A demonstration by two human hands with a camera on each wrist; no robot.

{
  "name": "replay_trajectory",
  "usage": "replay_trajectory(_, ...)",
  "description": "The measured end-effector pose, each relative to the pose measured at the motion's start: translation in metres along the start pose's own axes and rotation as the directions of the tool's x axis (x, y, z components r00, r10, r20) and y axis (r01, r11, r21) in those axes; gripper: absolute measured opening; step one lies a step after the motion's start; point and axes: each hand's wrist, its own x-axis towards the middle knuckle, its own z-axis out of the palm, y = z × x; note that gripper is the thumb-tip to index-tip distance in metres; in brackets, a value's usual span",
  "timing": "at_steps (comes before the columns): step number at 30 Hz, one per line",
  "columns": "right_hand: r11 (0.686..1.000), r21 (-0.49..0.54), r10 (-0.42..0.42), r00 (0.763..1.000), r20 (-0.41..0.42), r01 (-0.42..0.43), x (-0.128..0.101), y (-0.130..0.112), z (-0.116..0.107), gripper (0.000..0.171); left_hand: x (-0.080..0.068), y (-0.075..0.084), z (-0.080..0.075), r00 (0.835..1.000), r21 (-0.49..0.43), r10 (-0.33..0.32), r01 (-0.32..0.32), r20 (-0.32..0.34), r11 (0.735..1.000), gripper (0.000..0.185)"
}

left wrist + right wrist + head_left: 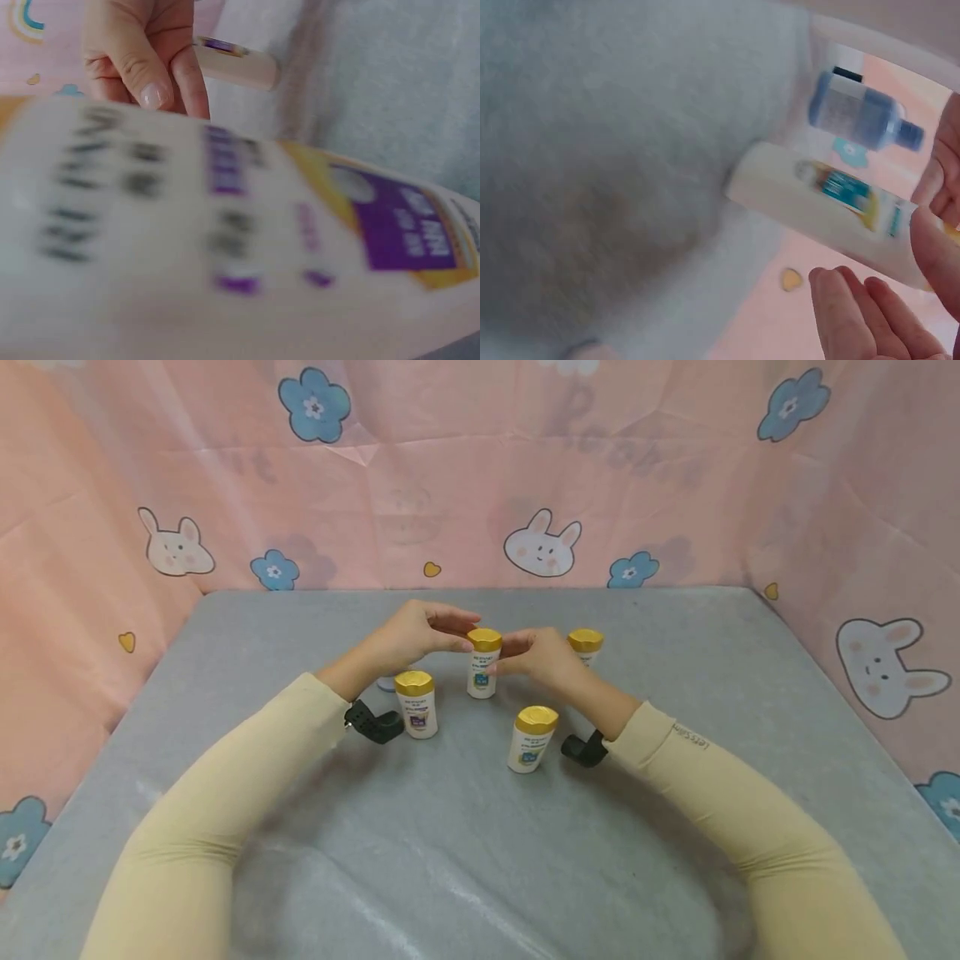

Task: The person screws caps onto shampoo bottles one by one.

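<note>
A white bottle with a gold cap and teal label (482,677) stands upright at the middle, between both hands. My left hand (420,635) has its thumb tip at the cap's left edge, fingers extended behind the cap. From the other side my right hand (543,656) reaches in, thumb (936,259) overlapping the bottle in the right wrist view; its straight fingers (855,319) lie apart from it. A similar purple-labelled bottle (417,706) stands near my left wrist, filling much of the left wrist view and hiding my left hand there.
Another gold-capped bottle (533,742) stands in front, left of my right wrist device. One more (586,647) is partly hidden behind my right hand. A blue bottle (859,112) shows in the right wrist view. A pink curtain (420,485) backs the grey table (420,860).
</note>
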Motion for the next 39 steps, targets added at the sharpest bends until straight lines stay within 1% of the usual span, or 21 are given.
replay_trajectory(3,1.000,0.005,-0.028,1.000,-0.009,0.028,-0.006,-0.008,-0.008,0.056,-0.007,0.004,-0.006,0.999,-0.002,0.016,-0.016,-0.045,1.000,0.043)
replay_trajectory(7,0.997,-0.008,-0.082,0.996,-0.041,0.082,-0.015,-0.023,-0.021,0.055,-0.019,0.008,-0.017,0.993,-0.018,0.041,-0.044,-0.113,0.999,0.038)
replay_trajectory(10,0.993,0.027,-0.110,0.992,-0.064,0.112,-0.022,-0.039,-0.027,0.052,-0.030,0.009,-0.027,0.985,-0.036,0.036,-0.043,-0.170,0.998,0.038)
replay_trajectory(12,0.991,0.056,-0.120,0.990,-0.074,0.124,-0.027,-0.051,-0.029,0.052,-0.037,0.007,-0.034,0.975,-0.043,0.039,-0.049,-0.218,0.998,0.038)
replay_trajectory(14,0.989,0.076,-0.125,0.989,-0.076,0.130,-0.031,-0.062,-0.029,0.052,-0.042,0.004,-0.040,0.959,-0.049,0.054,-0.071,-0.277,0.996,0.038)
replay_trajectory(15,0.988,0.076,-0.127,0.989,-0.072,0.132,-0.033,-0.067,-0.027,0.052,-0.045,0.002,-0.043,0.950,-0.056,0.071,-0.092,-0.305,0.994,0.039)
replay_trajectory(19,0.983,0.085,-0.163,0.986,-0.035,0.166,-0.036,-0.083,-0.015,0.054,-0.056,-0.009,-0.051,0.900,-0.078,0.101,-0.148,-0.424,0.986,0.039)
replay_trajectory(21,0.979,0.101,-0.178,0.984,-0.016,0.179,-0.037,-0.088,-0.008,0.055,-0.061,-0.014,-0.054,0.879,-0.086,0.098,-0.155,-0.466,0.984,0.038)
replay_trajectory(23,0.976,0.118,-0.184,0.983,-0.008,0.184,-0.039,-0.092,-0.004,0.056,-0.064,-0.020,-0.056,0.864,-0.096,0.086,-0.153,-0.496,0.984,0.037)
replay_trajectory(25,0.974,0.126,-0.189,0.982,-0.010,0.188,-0.041,-0.094,-0.003,0.057,-0.065,-0.025,-0.057,0.855,-0.099,0.077,-0.147,-0.512,0.984,0.037)
replay_trajectory(30,0.975,0.112,-0.189,0.982,-0.016,0.189,-0.047,-0.096,-0.009,0.056,-0.069,-0.033,-0.060,0.846,-0.105,0.063,-0.140,-0.530,0.985,0.037)
replay_trajectory(32,0.977,0.111,-0.185,0.983,-0.006,0.184,-0.048,-0.098,-0.009,0.056,-0.070,-0.037,-0.061,0.846,-0.100,0.050,-0.121,-0.531,0.988,0.038)
replay_trajectory(34,0.976,0.119,-0.184,0.983,0.009,0.182,-0.049,-0.101,-0.007,0.056,-0.072,-0.041,-0.062,0.849,-0.087,0.029,-0.088,-0.527,0.992,0.041)
replay_trajectory(37,0.976,0.128,-0.183,0.983,0.026,0.179,-0.052,-0.106,-0.001,0.054,-0.073,-0.046,-0.062,0.860,-0.073,-0.013,-0.029,-0.511,0.997,0.046)
replay_trajectory(39,0.975,0.133,-0.183,0.982,0.041,0.176,-0.054,-0.108,0.004,0.052,-0.073,-0.050,-0.062,0.867,-0.078,-0.036,-0.004,-0.497,0.997,0.049)
